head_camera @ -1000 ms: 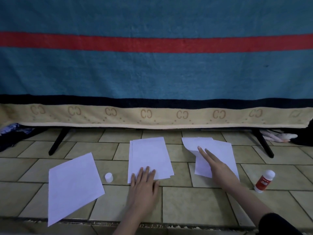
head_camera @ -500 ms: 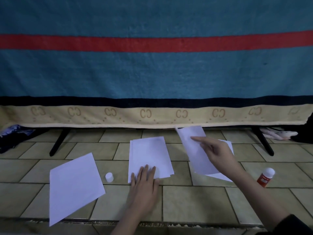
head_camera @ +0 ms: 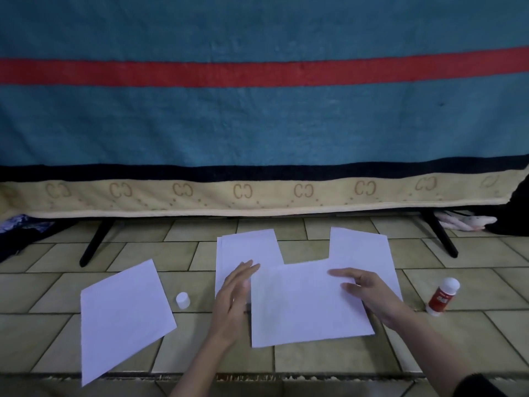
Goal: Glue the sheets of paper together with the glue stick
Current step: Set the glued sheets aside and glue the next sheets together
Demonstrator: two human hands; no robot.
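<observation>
— Right hand [head_camera: 372,296] — what is it doing?
— It pinches a white sheet [head_camera: 309,305] by the right edge, thumb on top, fingers under. The sheet sits low over the tile floor [head_camera: 315,359].
— And the left hand [head_camera: 233,293]?
— Its fingers are straight and apart. It rests at the sheet's left edge, over the middle pile [head_camera: 246,250].
— Where is the other paper?
— A right pile [head_camera: 360,247] lies behind the held sheet. One loose sheet [head_camera: 123,316] lies far left, turned at a slant.
— And the glue?
— The glue stick [head_camera: 442,296] stands right of the right hand, apart from it. Its white cap [head_camera: 182,300] stands between the loose sheet and the left hand.
— What is behind?
— A blue blanket [head_camera: 257,124] with a red stripe.
</observation>
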